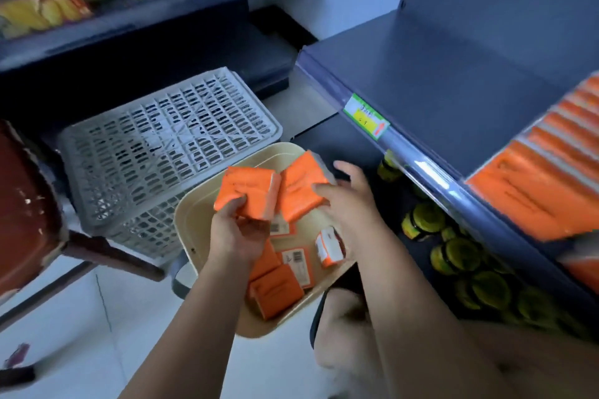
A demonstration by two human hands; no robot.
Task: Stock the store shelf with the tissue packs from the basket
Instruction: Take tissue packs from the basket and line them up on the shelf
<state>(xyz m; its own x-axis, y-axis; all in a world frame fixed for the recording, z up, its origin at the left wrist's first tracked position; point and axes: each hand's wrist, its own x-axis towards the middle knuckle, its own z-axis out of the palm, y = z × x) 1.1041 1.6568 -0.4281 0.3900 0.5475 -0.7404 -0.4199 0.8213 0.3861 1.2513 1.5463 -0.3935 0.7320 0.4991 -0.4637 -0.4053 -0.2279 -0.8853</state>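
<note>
Left hand [238,230] grips an orange tissue pack, the left pack [248,189], fingers curled round its lower edge. Right hand [345,201] holds the right pack [299,188], thumb on its face; the other fingers look spread behind it, though blur makes that unsure. Both packs are raised over the beige basket [194,217], edges touching. More packs [275,293] lie loose in the basket. Grey crate [162,146] sits just behind the basket. Shelf [437,81] on the right carries a row of orange packs [534,191] at its near end. Price tag [366,116] on the shelf edge. Green-lidded jars [460,253] on the level below.
</note>
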